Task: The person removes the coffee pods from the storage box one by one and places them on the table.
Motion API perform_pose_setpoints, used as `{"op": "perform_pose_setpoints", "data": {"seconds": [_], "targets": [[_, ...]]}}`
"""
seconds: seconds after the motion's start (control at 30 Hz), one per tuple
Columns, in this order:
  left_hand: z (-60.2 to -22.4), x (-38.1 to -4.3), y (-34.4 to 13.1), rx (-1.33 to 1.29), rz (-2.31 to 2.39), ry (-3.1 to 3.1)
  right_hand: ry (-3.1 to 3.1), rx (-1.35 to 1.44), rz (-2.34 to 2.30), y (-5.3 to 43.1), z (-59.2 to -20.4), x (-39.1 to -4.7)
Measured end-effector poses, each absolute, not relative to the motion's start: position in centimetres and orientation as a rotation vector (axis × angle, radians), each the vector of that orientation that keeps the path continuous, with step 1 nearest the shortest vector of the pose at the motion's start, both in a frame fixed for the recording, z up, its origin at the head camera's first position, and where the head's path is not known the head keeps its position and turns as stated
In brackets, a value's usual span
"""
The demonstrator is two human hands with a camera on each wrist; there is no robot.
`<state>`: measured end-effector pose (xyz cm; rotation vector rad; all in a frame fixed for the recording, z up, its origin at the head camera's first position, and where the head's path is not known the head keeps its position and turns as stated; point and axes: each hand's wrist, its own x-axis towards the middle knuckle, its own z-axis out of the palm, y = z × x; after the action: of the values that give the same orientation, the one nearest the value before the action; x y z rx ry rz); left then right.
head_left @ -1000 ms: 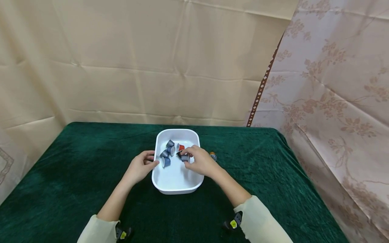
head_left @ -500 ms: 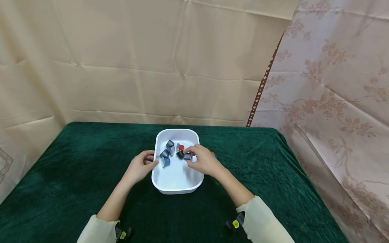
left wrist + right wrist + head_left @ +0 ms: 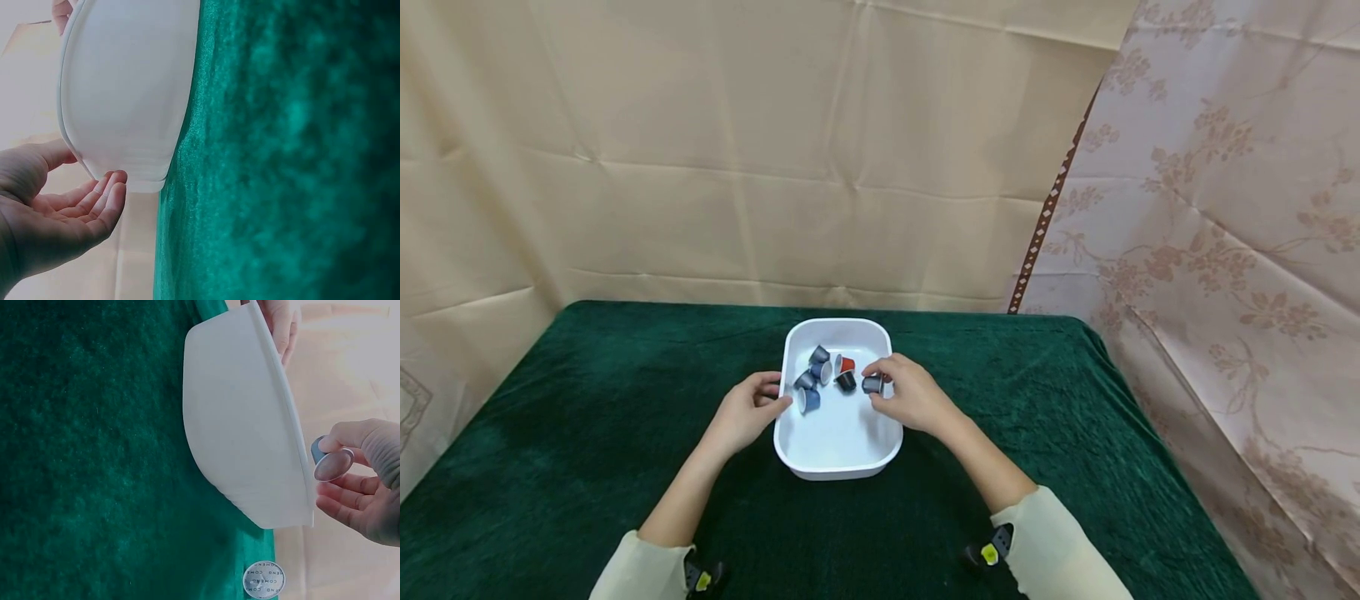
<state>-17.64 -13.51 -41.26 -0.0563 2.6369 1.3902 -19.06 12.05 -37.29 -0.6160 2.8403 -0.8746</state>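
A white rectangular tub (image 3: 838,450) stands on the green cloth. My left hand (image 3: 747,417) holds its left rim, the thumb over the edge and the fingers along the outer wall (image 3: 134,106). Between thumb and fingers of my right hand (image 3: 913,400) is a dark grey coffee capsule (image 3: 872,384), held up at the tub's right rim with its round foil lid (image 3: 334,465) facing the wrist camera. Inside the tub lie a red capsule (image 3: 847,364), a black capsule (image 3: 846,382) and, on the left, several blue and grey capsules (image 3: 808,400).
Another capsule (image 3: 264,579) rests on the green cloth (image 3: 1037,417) just right of the tub, its printed silver lid showing; my right hand hides it in the head view. A beige curtain (image 3: 737,167) hangs behind the table, with a floral curtain (image 3: 1225,208) at the right.
My right hand has moved the grey capsule rightward, away from the red and black ones, to the tub's right rim. The left hand and the tub have stayed in place.
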Motion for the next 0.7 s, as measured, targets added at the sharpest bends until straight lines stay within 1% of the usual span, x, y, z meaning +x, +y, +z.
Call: {"op": "perform_pose_setpoints", "data": {"seconds": [0.7], "targets": [[-40.9,-17.4,-13.4,-0.061,1.394,2.632,2.872,-0.571,-0.911,13.6,-37.3,-19.0]]}}
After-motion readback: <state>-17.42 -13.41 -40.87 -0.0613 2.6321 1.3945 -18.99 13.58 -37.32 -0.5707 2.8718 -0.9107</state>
